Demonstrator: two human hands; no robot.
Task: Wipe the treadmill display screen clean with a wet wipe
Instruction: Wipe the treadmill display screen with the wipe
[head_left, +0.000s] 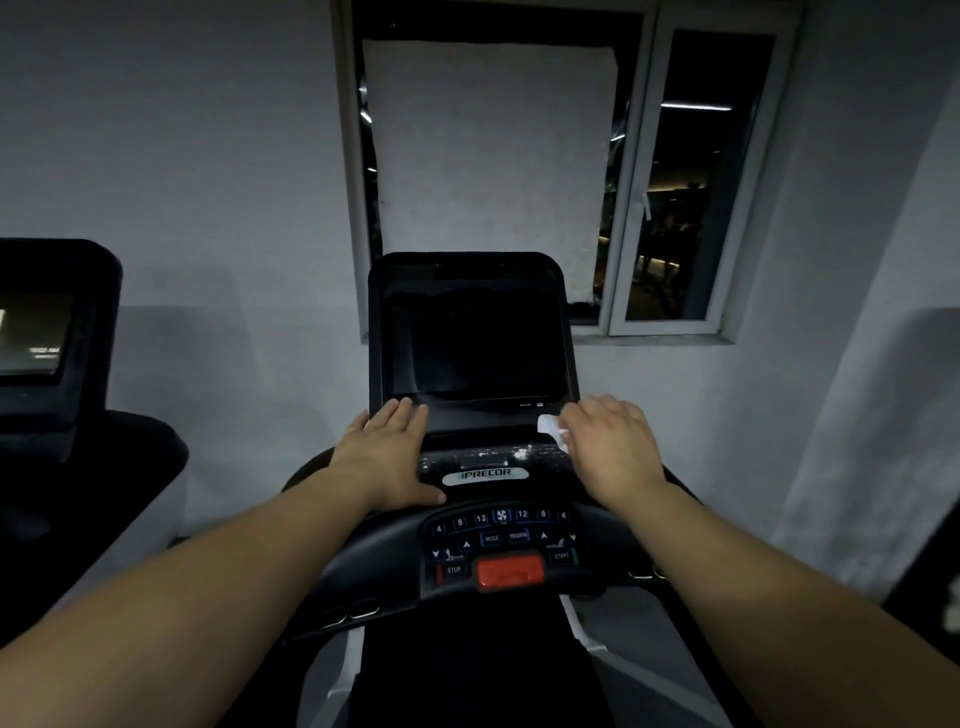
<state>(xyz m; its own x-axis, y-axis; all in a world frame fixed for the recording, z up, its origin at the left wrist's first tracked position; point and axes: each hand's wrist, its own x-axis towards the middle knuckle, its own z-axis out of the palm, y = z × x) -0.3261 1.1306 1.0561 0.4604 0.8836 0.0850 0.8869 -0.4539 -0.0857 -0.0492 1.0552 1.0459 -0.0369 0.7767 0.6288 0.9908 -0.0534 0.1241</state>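
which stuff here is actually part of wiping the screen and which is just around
Part of the job:
- display screen, dark
- wet wipe, in the right hand by the screen's lower right corner
- left hand, flat on the console's lower left

Just around:
- red stop button
- second screen to the left
- window

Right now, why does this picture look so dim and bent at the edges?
Head view: the room is dimly lit, so the display screen reads nearly black; the wide lens bows the window frame; the wet wipe looks soft and washed out.
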